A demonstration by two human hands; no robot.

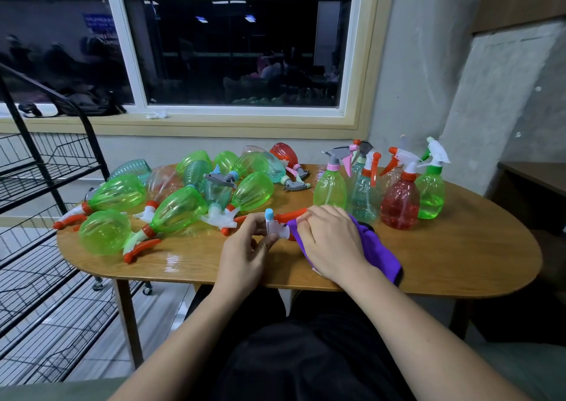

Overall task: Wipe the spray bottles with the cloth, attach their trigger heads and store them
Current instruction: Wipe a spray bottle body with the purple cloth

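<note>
Mid-job, wiping stage by the look of it. The left hand (245,249) pinches a trigger head (277,228) (white body, blue tip, orange lever) just above the front part of the counter (459,247). The right hand (330,241) is curled round the purple cloth (378,249) and presses it against the head's collar end. Can't tell whether a bottle is attached under the cloth. Done so far, prob.: a group of upright bottles (399,204) w/ heads on stands at the right rear, close together, some touching. Left to do: a pile of lying bottles (174,210), mostly green, covers the left half. Many already have heads on and a few grey loose-looking heads lie among them, so I judge well over half is still to wipe. Storing seems not yet begun: the black wire rack (46,186) stands just left of the counter and I see no bottle on its shelves. Room: a bare strip runs along the front edge btwn the pile and the hands, w/ more bare top at the right front. The cloth's corner reaches the front edge and could slip off. Pile bottles at the left lie near the rim and are round, so may roll. Upright group is tippy if the right elbow swings out. Path to the rack goes over the pile, so lift high.
</note>
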